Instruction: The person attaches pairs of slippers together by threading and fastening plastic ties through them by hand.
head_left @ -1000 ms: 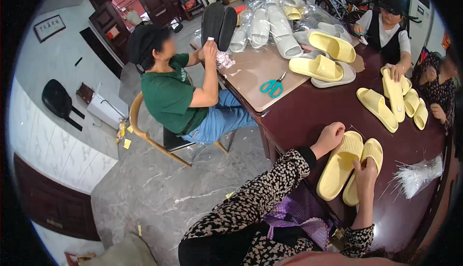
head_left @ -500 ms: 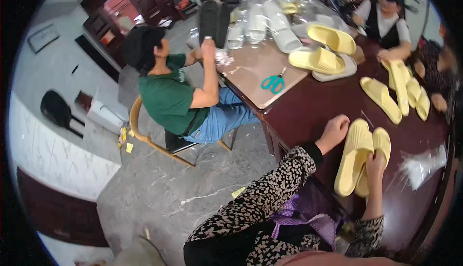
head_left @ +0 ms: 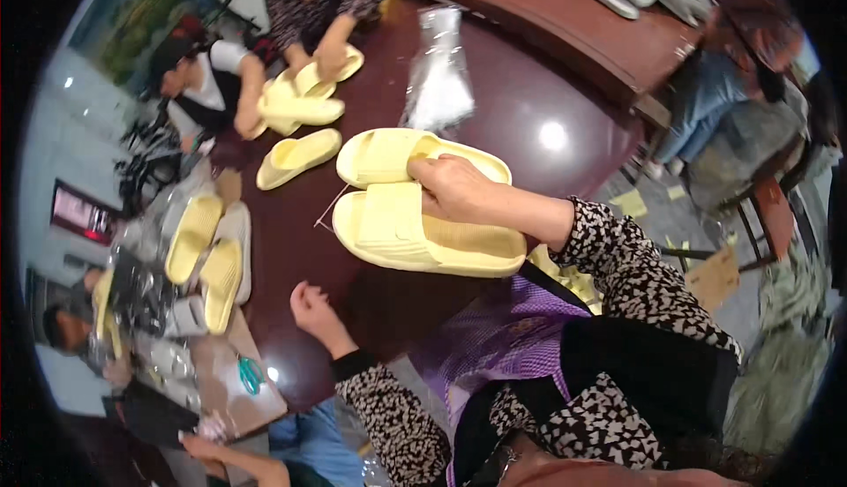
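My right hand (head_left: 460, 189) grips a pair of yellow slides, its thumb and fingers closed at the inner edges where the two meet. The nearer slide (head_left: 397, 231) lies sole down with its ribbed strap at the left. Beside it, the farther slide (head_left: 379, 157) points the same way. A thin loop of string (head_left: 332, 208) shows left of their toes. My left hand (head_left: 319, 318) hovers by the table's near edge, apart from the slides. Its fingers are loosely bent, and nothing shows in them.
A clear plastic bag bundle (head_left: 439, 81) lies beyond the slides on the dark red table (head_left: 547, 90). Yellow slides (head_left: 298, 159) lie at the left, more on a grey pair (head_left: 238, 231). Teal scissors (head_left: 251, 376) rest on a brown board. Co-workers handle slides across the table.
The view has swung to the right, so the table and slides now fill the middle. My right hand keeps its hold on the pair; my left hand stays apart from it.
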`<action>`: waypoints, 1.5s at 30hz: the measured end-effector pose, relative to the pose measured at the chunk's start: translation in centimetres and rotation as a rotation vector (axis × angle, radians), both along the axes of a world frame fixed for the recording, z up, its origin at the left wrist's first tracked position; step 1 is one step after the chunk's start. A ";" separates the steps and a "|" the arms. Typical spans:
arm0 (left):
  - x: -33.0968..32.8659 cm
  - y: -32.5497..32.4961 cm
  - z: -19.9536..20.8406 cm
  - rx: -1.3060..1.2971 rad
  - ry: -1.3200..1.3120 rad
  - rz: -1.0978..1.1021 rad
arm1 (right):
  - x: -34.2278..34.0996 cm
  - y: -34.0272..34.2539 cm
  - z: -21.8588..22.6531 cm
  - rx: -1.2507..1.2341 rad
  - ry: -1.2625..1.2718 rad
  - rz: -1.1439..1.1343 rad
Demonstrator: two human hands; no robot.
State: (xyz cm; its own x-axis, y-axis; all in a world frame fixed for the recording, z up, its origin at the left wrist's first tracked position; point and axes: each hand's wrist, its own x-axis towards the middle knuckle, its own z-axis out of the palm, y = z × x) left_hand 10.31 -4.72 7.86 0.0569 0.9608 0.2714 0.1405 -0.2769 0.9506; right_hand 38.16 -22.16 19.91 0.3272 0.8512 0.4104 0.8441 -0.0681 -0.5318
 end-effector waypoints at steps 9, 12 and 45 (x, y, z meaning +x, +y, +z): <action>-1.9 0.9 0.3 0.065 0.066 0.006 | 15.0 -4.3 3.9 -0.256 0.126 -0.532; -3.3 1.6 1.2 0.064 0.094 0.028 | 25.5 -5.4 4.8 -0.208 -0.354 -0.565; -0.7 -0.1 0.7 0.265 0.066 0.151 | 8.8 6.8 -4.4 0.129 -0.640 0.405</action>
State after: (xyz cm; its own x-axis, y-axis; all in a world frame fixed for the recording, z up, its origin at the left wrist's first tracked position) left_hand 9.57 -4.84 8.53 -0.0550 0.8559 0.5143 0.2578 -0.4854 0.8354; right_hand 46.96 -15.38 15.49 -0.3348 0.7864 0.5191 0.9359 0.3415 0.0862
